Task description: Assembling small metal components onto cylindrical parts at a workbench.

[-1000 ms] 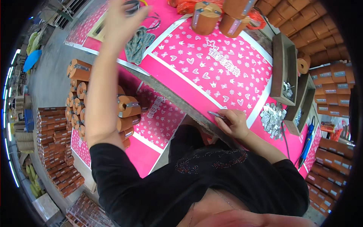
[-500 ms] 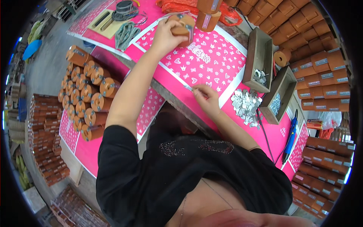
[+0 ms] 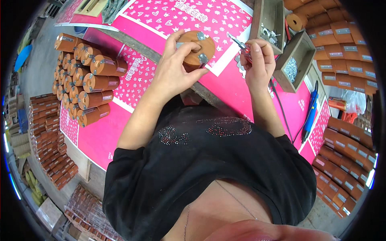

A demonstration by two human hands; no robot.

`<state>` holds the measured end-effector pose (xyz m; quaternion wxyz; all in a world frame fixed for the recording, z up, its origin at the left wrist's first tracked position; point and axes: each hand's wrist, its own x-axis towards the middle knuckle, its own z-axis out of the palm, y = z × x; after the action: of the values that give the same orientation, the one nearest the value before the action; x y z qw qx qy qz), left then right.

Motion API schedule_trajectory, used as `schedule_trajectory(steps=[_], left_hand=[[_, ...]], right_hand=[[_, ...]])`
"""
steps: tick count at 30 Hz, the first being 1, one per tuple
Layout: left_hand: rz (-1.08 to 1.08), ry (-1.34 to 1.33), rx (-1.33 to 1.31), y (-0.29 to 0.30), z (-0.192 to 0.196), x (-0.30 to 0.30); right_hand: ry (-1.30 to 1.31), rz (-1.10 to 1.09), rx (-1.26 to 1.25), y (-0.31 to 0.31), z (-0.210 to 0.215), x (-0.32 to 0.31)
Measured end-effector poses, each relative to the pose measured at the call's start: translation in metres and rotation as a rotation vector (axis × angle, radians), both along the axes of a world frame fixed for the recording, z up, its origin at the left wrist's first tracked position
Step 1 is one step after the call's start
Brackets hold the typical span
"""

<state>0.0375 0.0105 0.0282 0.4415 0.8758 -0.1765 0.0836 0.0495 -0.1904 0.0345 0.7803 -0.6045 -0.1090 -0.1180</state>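
Observation:
My left hand (image 3: pixel 172 70) grips a brown wooden cylinder (image 3: pixel 208 47) over the pink table, its round end turned up and fingers across the middle. Small metal plates (image 3: pixel 201 36) sit at the edge of that end. To the right, my right hand (image 3: pixel 260 64) is closed around a red-handled hand tool (image 3: pixel 245 49) with a narrow metal tip. The tip points up and left toward the cylinder, apart from it. My fingers hide much of the handle, so its exact kind is unclear. Loose metal plates (image 3: pixel 242 66) lie partly hidden behind my right hand.
A wooden box (image 3: pixel 290 68) of small silvery parts and a longer wooden box (image 3: pixel 257 24) stand at the right. A blue pen-shaped power tool (image 3: pixel 311 110) with a cord lies beyond. Stacked brown cylinders (image 3: pixel 94 82) stand at left, with more piled (image 3: pixel 341 48) at far right.
My left hand has brought the cylinder nearer to me, away from the table's far side. My right hand has risen to the right with the tool. The whole view has shifted.

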Motion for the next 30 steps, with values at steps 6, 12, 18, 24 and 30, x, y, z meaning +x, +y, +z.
schedule_trajectory(steps=[6,12,18,24,30], left_hand=[[0.167,-0.198,-0.137,-0.012,-0.016,-0.009],[0.086,-0.158,-0.213,-0.008,-0.016,-0.01],[0.056,-0.132,-0.226,-0.004,-0.016,-0.01],[0.058,-0.12,-0.221,-0.005,-0.015,-0.011],[0.075,-0.104,-0.242,-0.004,-0.017,-0.011]], right_hand=[[0.016,0.093,-0.102,0.0,-0.002,-0.016],[0.062,0.084,-0.133,-0.001,0.002,-0.025],[-0.057,0.042,-0.641,0.013,0.013,-0.022],[-0.105,0.04,-0.763,0.024,0.023,-0.005],[-0.154,0.09,-0.982,0.028,0.036,0.004]])
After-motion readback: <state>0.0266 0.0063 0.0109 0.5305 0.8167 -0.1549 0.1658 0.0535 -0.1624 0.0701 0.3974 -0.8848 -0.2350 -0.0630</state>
